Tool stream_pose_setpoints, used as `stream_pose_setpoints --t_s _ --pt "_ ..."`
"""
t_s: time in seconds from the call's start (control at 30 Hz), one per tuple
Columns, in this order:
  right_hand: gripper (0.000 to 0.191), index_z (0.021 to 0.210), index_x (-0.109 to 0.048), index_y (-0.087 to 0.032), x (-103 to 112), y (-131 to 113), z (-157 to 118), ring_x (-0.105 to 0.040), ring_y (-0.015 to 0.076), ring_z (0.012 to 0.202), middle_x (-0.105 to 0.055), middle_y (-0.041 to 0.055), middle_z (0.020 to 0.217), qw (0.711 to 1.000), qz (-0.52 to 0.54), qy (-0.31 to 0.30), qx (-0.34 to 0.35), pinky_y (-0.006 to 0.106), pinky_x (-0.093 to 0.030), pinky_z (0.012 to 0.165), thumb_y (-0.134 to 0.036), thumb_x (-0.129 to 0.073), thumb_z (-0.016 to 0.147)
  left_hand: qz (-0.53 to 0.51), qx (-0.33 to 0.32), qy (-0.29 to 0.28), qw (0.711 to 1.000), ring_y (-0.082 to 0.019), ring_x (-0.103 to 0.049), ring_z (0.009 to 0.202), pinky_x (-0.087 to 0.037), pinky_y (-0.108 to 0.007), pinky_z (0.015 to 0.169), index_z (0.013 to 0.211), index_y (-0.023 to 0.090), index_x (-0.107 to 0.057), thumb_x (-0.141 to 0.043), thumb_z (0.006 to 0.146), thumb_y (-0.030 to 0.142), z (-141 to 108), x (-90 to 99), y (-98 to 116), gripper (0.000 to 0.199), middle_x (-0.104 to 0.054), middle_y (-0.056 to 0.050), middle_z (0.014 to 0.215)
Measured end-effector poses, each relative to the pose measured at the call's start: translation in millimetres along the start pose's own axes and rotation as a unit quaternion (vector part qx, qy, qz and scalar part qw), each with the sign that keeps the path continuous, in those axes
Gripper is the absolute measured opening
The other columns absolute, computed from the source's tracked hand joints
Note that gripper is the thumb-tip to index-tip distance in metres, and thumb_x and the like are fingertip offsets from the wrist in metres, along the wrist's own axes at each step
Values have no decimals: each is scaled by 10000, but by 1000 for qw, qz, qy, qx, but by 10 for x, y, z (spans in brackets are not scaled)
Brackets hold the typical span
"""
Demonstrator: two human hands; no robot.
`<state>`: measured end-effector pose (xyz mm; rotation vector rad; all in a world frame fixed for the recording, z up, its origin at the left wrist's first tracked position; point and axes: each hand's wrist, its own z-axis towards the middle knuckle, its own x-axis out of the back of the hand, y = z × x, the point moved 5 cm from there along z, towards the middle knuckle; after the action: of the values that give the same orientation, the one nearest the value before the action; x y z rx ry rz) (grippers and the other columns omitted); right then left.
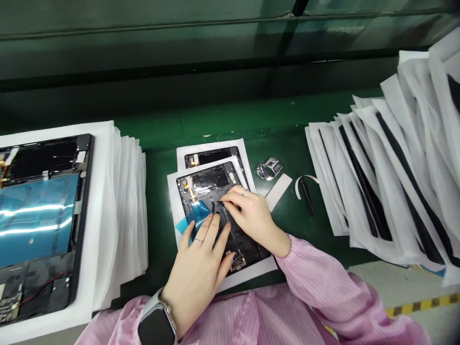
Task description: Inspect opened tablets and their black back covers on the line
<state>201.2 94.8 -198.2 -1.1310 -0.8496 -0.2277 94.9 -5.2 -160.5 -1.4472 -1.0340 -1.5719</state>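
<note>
An opened tablet [247,239] with bare circuit parts lies on white foam sheeting in front of me. My left hand [201,251] rests on it, fingers spread, pressing across a blue clear film [200,213] that is partly lifted and creased. The film's light blue tab [181,225] sticks out past the tablet's left edge. My right hand [249,211] is closed, thumb and forefinger pinching the end of a small black strip [217,207] near the middle of the tablet. The fingers partly hide that strip.
Another opened tablet [215,155] lies partly beneath, farther back. To the right are a crumpled silver roll [269,168], a pale strip [279,191] and black tweezers [307,195]. Foam-wrapped stacks stand at left [125,215] and right [359,182].
</note>
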Motion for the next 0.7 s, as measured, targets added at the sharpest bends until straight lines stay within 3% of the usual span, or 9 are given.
stream_pose_setpoints --t_s 0.27,0.5,0.7 --pt "152 897 -679 -206 2 -9 26 -625 114 599 -709 1 918 999 5 -18 -33 246 -449 599 -72 -609 892 -22 20 -11 999 -274 -576 1294 -502 -539 985 1307 174 -640 -225 1065 352 17 -56 -15 512 -650 -62 1403" --pt "174 930 -662 -195 42 -16 140 -608 125 607 -699 7 926 996 16 -59 -66 274 -470 637 -41 -627 857 -28 24 9 999 -269 -575 1279 -472 -536 988 1288 165 -647 -334 1050 375 3 -84 1 445 -649 -55 1405" --pt "193 887 -666 -213 57 -21 237 -589 142 646 -708 -6 879 993 34 -93 -69 284 -466 661 -29 -611 885 -22 24 6 999 -284 -586 1260 -517 -561 949 1279 168 -648 -428 1024 389 8 -112 5 404 -635 -24 1421"
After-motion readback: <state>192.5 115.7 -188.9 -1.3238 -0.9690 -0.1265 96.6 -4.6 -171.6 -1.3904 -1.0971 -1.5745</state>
